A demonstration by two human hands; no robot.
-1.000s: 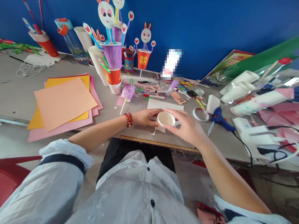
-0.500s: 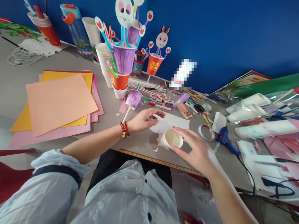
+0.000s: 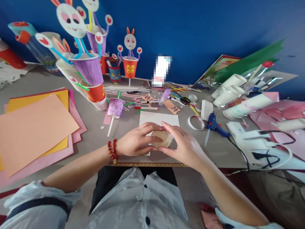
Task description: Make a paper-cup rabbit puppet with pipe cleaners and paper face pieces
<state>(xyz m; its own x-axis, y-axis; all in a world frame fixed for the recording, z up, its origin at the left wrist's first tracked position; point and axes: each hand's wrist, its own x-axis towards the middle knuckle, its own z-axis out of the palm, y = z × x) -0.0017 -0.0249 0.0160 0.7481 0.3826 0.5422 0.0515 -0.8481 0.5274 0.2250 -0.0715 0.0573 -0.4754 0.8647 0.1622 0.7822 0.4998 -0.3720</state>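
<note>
A white paper cup sits low over the table near its front edge, its round mouth facing me. My left hand, with a red bead bracelet at the wrist, curls around the cup's left side, some fingers across the mouth. From the other side my right hand grips the rim between thumb and fingers. Beneath and behind the cup lies a white sheet of paper. The cup's lower part is hidden by my hands.
To the left are stacked coloured sheets and a purple cup on a stick. Rabbit-faced cup figures stand at the back. A white tape roll, a blue glue gun and a power strip lie right.
My left hand has come down and right onto the cup, which only my right hand held before. The view has shifted to the right.
</note>
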